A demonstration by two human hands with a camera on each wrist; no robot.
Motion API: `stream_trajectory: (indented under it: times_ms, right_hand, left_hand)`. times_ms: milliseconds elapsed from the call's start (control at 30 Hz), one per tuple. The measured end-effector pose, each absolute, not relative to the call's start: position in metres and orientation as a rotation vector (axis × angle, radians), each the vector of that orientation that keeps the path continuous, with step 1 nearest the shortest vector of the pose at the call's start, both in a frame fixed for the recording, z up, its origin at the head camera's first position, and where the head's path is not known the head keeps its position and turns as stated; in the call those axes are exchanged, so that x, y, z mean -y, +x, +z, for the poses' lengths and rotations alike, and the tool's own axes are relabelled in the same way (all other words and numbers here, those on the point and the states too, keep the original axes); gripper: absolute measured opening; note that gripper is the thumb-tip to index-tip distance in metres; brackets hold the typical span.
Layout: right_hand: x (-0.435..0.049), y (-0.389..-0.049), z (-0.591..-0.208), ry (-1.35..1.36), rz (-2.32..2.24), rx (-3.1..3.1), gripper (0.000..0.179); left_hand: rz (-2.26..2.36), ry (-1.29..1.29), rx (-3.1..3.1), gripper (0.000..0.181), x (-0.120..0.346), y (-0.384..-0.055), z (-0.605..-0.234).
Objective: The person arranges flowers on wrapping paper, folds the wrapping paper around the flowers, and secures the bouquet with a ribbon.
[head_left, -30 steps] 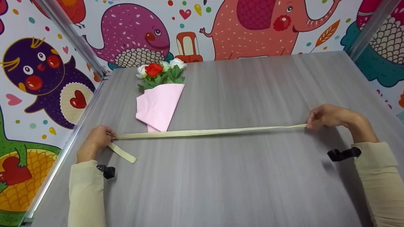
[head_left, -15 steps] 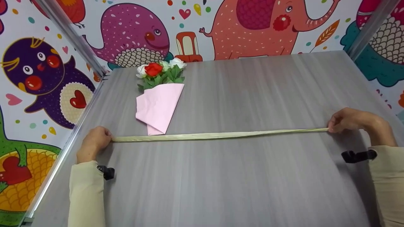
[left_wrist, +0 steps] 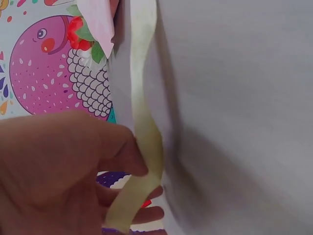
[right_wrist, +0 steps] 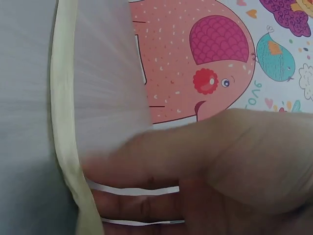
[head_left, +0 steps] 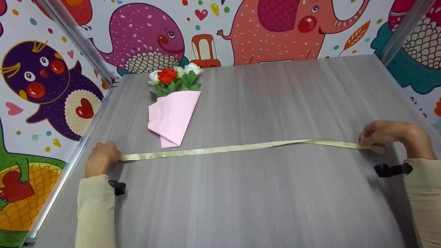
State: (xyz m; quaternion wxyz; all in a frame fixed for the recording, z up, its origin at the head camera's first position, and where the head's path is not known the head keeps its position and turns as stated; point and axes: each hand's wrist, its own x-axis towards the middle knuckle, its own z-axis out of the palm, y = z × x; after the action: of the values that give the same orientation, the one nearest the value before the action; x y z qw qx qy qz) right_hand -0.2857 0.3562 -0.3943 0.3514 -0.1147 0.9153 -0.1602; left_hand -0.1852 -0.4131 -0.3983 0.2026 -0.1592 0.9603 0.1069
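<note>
A long pale yellow ribbon (head_left: 220, 149) stretches from hand to hand across the grey table, bowed and slightly twisted toward its right part. At the left, my left hand (head_left: 104, 156) pinches it; in the left wrist view the thumb (left_wrist: 134, 159) presses it against a finger and a short end lies across the fingers. My right hand (head_left: 384, 133) pinches the other end, with a short tail showing past the fingertips. The right wrist view has the ribbon (right_wrist: 66, 98) running down to the thumb. A bouquet in pink wrapping (head_left: 172, 117) lies just beyond the ribbon, left of centre.
Red and white roses (head_left: 167, 75) with green leaves top the bouquet. A metal rail (head_left: 69, 179) edges the table (head_left: 258, 206) on the left, and metal posts stand at the back corners. Cartoon-printed panels (head_left: 275, 31) rise behind and at the sides.
My right hand has moved right, and the loose tail near my left hand has been drawn in. The ribbon, taut half a second ago, now bows, and a tail shows at my right hand.
</note>
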Motion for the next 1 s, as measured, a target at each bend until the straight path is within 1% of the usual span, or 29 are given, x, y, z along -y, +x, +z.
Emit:
stream_trajectory:
  times_ms: [100,133,167,233,267,300,500,567,700,767,900,1000]
  right_hand:
    - [-0.356,-0.284,-0.396,-0.303,-0.392,-2.408,0.062]
    - [-0.355,-0.284,-0.397,-0.285,-0.388,-2.422,0.069]
    - [-0.355,-0.283,-0.398,-0.269,-0.387,-2.432,0.073]
    - [-0.354,-0.283,-0.400,-0.254,-0.379,-2.445,0.074]
    - [-0.352,-0.283,-0.401,-0.253,-0.380,-2.450,0.072]
    - [-0.351,-0.283,-0.402,-0.266,-0.381,-2.454,0.066]
    - [-0.339,-0.284,-0.407,-0.404,-0.493,-2.453,0.018]
    - [-0.338,-0.283,-0.406,-0.433,-0.532,-2.491,0.008]
    - [-0.340,-0.279,-0.400,-0.411,-0.570,-2.639,0.003]
    - [-0.342,-0.277,-0.396,-0.393,-0.570,-2.697,0.001]
    - [-0.346,-0.273,-0.390,-0.408,-0.477,-2.705,0.008]
    - [-0.347,-0.271,-0.392,-0.414,-0.374,-2.656,0.010]
  left_hand:
    - [0.313,-0.456,-2.686,0.039,0.416,-0.182,-0.400]
    - [0.323,-0.454,-2.690,0.039,0.417,-0.181,-0.400]
    - [0.333,-0.452,-2.691,0.039,0.418,-0.180,-0.401]
    - [0.344,-0.446,-2.695,0.039,0.418,-0.180,-0.401]
    - [0.352,-0.449,-2.695,0.040,0.418,-0.180,-0.401]
    - [0.354,-0.455,-2.696,0.040,0.417,-0.180,-0.401]
    - [0.343,-0.509,-2.725,0.041,0.401,-0.187,-0.399]
    - [0.345,-0.500,-2.732,0.046,0.394,-0.191,-0.400]
    - [0.345,-0.462,-2.686,0.062,0.386,-0.198,-0.401]
    - [0.341,-0.461,-2.642,0.067,0.384,-0.200,-0.402]
    - [0.334,-0.462,-2.593,0.067,0.383,-0.202,-0.404]
    - [0.324,-0.466,-2.588,0.066,0.383,-0.201,-0.405]
